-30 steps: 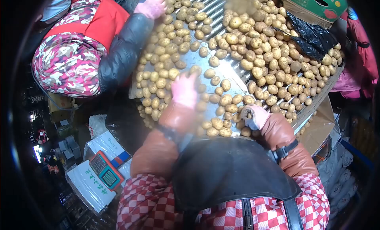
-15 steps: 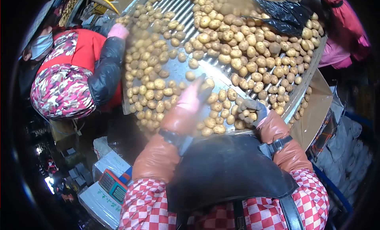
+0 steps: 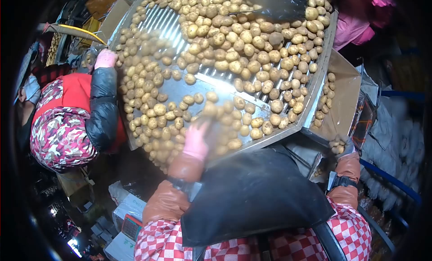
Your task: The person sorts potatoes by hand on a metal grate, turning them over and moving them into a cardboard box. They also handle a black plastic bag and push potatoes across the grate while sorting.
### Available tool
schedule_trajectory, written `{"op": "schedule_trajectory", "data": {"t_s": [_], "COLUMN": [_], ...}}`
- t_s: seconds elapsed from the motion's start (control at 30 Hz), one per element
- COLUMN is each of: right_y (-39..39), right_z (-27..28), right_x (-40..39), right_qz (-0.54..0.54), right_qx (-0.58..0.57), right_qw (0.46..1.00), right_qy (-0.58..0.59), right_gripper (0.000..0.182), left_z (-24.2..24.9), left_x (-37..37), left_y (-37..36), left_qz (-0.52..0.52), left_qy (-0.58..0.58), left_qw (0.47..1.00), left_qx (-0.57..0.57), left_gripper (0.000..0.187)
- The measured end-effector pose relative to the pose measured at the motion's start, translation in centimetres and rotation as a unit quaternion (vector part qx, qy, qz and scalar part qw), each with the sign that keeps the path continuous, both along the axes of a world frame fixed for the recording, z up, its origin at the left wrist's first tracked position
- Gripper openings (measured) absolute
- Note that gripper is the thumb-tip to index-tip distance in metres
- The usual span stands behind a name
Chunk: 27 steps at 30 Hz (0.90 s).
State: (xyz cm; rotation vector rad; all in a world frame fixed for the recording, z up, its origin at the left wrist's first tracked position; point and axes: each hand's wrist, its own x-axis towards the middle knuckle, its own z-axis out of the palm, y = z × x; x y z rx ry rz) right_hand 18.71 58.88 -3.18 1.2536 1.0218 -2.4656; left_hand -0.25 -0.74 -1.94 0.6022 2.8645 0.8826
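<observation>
Potatoes (image 3: 231,38) cover much of a metal sorting table (image 3: 173,88), which has a slatted section and a smooth plate. My left hand (image 3: 198,137), in a pink glove with dark fingers, is over the front of the table among blurred potatoes; motion smears its fingers. Out to the right, past the table edge, my right hand (image 3: 347,148) is closed around several small potatoes (image 3: 336,146), close to the near corner of a cardboard box (image 3: 344,88). Several potatoes (image 3: 325,101) lie inside that box.
A black plastic bag (image 3: 281,4) lies on the potatoes at the back. To the left, a co-worker (image 3: 65,117) reaches a gloved hand (image 3: 105,58) to the table's edge. Another person's pink sleeve (image 3: 360,18) is at back right. White sacks (image 3: 391,148) stand at right.
My right hand has moved from the table's front edge out to the right beside the box, carrying small potatoes. My left hand has swept nearer me. The view has shifted to the right.
</observation>
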Motion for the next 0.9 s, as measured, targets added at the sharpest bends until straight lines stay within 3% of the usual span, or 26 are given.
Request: {"op": "schedule_trajectory", "data": {"t_s": [0.1, 0.2, 0.3, 0.4, 0.47, 0.5, 0.57, 0.6, 0.63, 0.67, 0.73, 0.77, 0.83, 0.87, 0.9], "right_y": [-5.1, -2.8, -3.8, -5.5, -10.1, -12.3, -19.7, -21.7, -22.7, -24.0, -26.2, -25.9, -24.8, -23.8, -22.1], "right_z": [4.1, -0.6, 1.4, 3.3, 2.3, 1.8, 5.3, 4.6, 2.2, 2.6, 2.6, 3.2, 4.5, 5.3, 4.1], "right_x": [0.2, 4.9, 2.2, -1.5, -7.1, -9.9, -15.7, -17.3, -18.1, -18.9, -18.1, -17.9, -18.3, -19.0, -19.3], "right_qz": [0.246, 0.255, 0.377, 0.465, 0.263, 0.183, 0.3, 0.435, 0.469, 0.489, 0.518, 0.502, 0.438, 0.396, 0.385], "right_qx": [0.164, 0.166, 0.383, 0.567, 0.544, 0.504, 0.567, 0.72, 0.71, 0.588, 0.545, 0.452, 0.47, 0.389, 0.536], "right_qw": [0.945, 0.875, 0.782, 0.638, 0.796, 0.84, 0.767, 0.541, 0.524, 0.641, 0.632, 0.682, 0.751, 0.831, 0.748], "right_qy": [-0.138, -0.376, -0.316, -0.236, -0.029, 0.086, -0.003, 0.007, 0.025, 0.065, 0.189, 0.279, 0.152, 0.039, 0.065], "right_gripper": [0.024, 0.026, 0.027, 0.03, 0.028, 0.029, 0.048, 0.054, 0.054, 0.049, 0.037, 0.034, 0.029, 0.028, 0.028], "left_z": [2.8, 2.6, 1.7, 2.6, -1.2, -2.5, -0.7, 0.4, 1.0, 1.5, 3.5, 3.0, 0.4, -1.5, -1.4], "left_x": [-0.5, -3.7, -3.9, -2.8, -2.4, -2.4, -3.1, -3.3, -3.2, -3.0, -2.7, -1.9, 0.2, 0.9, 1.5], "left_y": [4.0, 6.1, 8.2, 10.8, 10.5, 10.1, 8.9, 8.1, 7.1, 6.2, 5.7, 4.6, 0.5, -1.3, -1.5], "left_qz": [-0.055, -0.073, -0.121, -0.211, -0.262, -0.282, -0.252, -0.238, -0.203, -0.168, -0.097, -0.08, -0.039, -0.04, -0.038], "left_qy": [0.037, -0.039, -0.01, -0.022, 0.039, 0.069, 0.008, -0.026, -0.043, -0.057, -0.108, -0.1, -0.08, -0.047, -0.044], "left_qw": [0.991, 0.995, 0.991, 0.973, 0.955, 0.945, 0.959, 0.963, 0.967, 0.97, 0.966, 0.971, 0.98, 0.989, 0.989], "left_qx": [-0.115, -0.058, -0.06, -0.096, -0.131, -0.149, -0.132, -0.125, -0.145, -0.164, -0.213, -0.202, -0.18, -0.132, -0.135], "left_gripper": [0.052, 0.055, 0.056, 0.055, 0.054, 0.054, 0.054, 0.055, 0.057, 0.058, 0.06, 0.061, 0.062, 0.062, 0.061]}}
